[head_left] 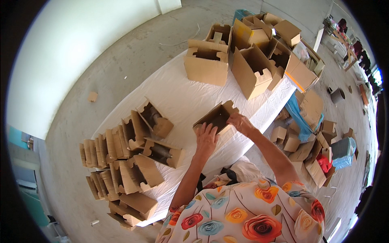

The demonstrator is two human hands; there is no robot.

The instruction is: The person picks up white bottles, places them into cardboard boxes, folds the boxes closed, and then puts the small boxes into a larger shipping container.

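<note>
A small open-topped cardboard box with notched ends lies in front of me on the white-covered table. My left hand grips its near left corner, the fingers over the edge. At the box's right end, my right hand holds the notched cardboard panel, thumb and fingers closed on it. The inside of the box looks brown and shadowed; I cannot make out anything in it. Nearest to my left arm is another open notched box, with something greyish inside.
Rows of similar notched boxes stand packed at the table's left end. Larger open cartons crowd the far end. On the floor to the right lie a heap of cardboard, blue plastic and a dark bucket. A white wall rises at left.
</note>
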